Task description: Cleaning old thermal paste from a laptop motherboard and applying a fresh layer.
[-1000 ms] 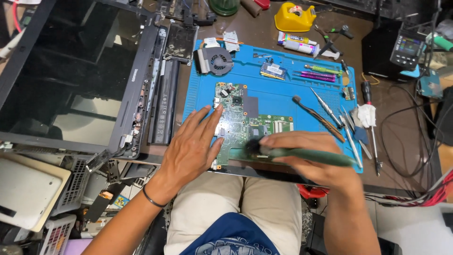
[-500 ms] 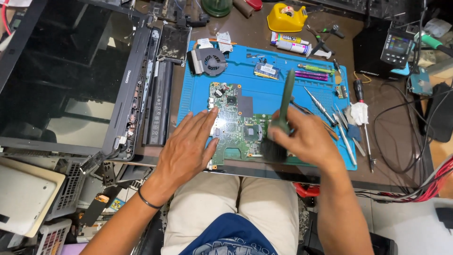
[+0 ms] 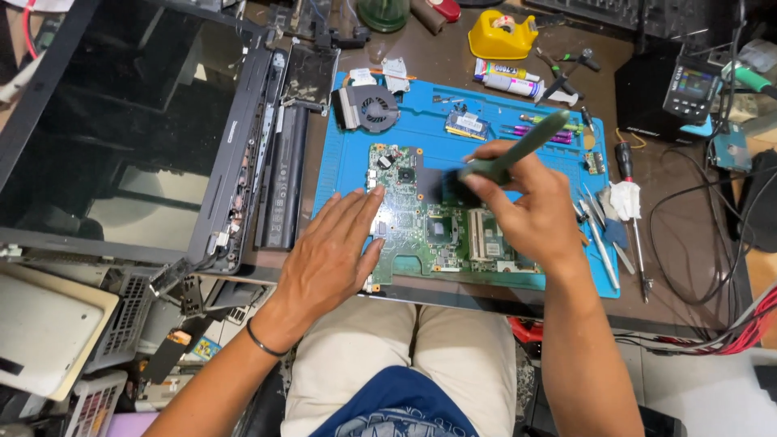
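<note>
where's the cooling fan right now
In the head view, the cooling fan lies at the upper left corner of the blue mat, just above the green circuit board and right of the black battery.

Large dark laptop screen point(image 3: 121, 121) filling the nine-to-eleven o'clock side, glossy black, propped at a tilt, small lit meter display point(image 3: 698, 83) at two o'clock, multicoloured on a black box, white labelled tube point(image 3: 508, 73) at one o'clock, lying flat
</note>
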